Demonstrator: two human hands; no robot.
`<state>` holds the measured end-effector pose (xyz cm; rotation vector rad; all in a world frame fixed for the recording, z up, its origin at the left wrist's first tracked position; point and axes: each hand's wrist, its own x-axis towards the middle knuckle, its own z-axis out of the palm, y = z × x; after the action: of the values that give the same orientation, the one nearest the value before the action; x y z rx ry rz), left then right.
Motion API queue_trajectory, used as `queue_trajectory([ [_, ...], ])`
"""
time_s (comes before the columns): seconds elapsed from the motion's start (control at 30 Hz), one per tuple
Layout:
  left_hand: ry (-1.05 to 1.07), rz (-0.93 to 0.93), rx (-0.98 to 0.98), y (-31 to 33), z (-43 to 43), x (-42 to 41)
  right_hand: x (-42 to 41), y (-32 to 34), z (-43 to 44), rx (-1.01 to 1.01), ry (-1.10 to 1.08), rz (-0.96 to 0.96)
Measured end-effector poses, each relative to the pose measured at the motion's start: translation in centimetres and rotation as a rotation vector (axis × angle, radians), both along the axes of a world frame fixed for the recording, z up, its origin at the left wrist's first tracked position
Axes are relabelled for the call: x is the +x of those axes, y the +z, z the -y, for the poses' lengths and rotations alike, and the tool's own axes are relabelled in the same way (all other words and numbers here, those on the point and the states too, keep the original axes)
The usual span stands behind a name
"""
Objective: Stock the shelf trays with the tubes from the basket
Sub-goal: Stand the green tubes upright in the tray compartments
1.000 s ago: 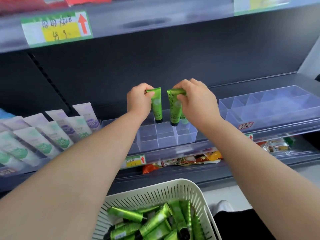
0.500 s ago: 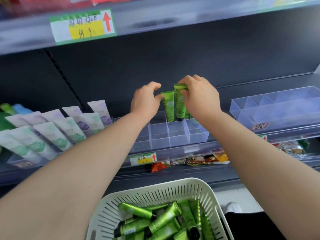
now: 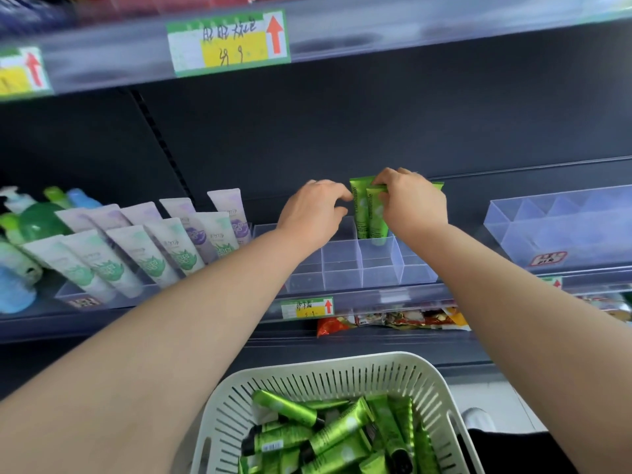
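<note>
1. The dark grey metal shelf unit (image 3: 342,131) carries three clear trays. The left one is packed with pale lilac and green-printed tubes (image 3: 136,254), which look like other stock.
2. The clear plastic divided tray on the right (image 3: 561,227) shows no tubes, so it appears wholly unstocked.
3. The clear plastic divided tray in the middle (image 3: 345,265) has tubes only in its back row. Every front compartment in view is bare.
4. The white slotted plastic basket (image 3: 307,381) below holds a loose heap of shiny green tubes (image 3: 338,436). With so many left to place, I judge the task barely begun.
5. The right hand (image 3: 412,203) pinches the crimped top of the right standing green tube (image 3: 378,217), which stands cap down in a back compartment.
6. The left hand (image 3: 313,208) has its curled fingertips at the edge of the left standing green tube (image 3: 359,213), just beside the first. I cannot tell whether it grips or only steadies it.
7. A green corner (image 3: 437,184) shows behind the right hand and may be a third tube.
</note>
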<state>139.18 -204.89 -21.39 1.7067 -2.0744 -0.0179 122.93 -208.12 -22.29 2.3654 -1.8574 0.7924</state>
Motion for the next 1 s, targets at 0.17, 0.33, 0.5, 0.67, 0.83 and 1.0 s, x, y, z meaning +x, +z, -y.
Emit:
queue_trajectory([
  [0.17, 0.004, -0.026, 0.009, -0.8, -0.2, 0.2, 0.1, -0.5, 0.2, 0.006, -0.002, -0.010],
  [0.33, 0.004, -0.034, 0.005, -0.8, -0.8, 0.3, 0.0, 0.2, -0.4, -0.076, 0.010, -0.055],
  [0.5, 0.000, -0.073, -0.020, -0.8, -2.9, 0.7, 0.3, -0.1, -3.7, -0.170, 0.032, -0.020],
  [0.67, -0.010, -0.143, 0.031, -3.5, -7.1, 0.8, 0.8, -4.0, -9.8, -0.128, 0.123, 0.083],
  [0.83, -0.047, -0.227, 0.099, -7.6, -11.7, 0.6, 0.5, -9.0, -14.9, 0.000, 0.128, 0.162],
  [1.0, -0.013, -0.204, 0.268, -13.0, -16.1, 0.8, -0.8, -14.5, -18.2, 0.264, 0.129, 0.035],
])
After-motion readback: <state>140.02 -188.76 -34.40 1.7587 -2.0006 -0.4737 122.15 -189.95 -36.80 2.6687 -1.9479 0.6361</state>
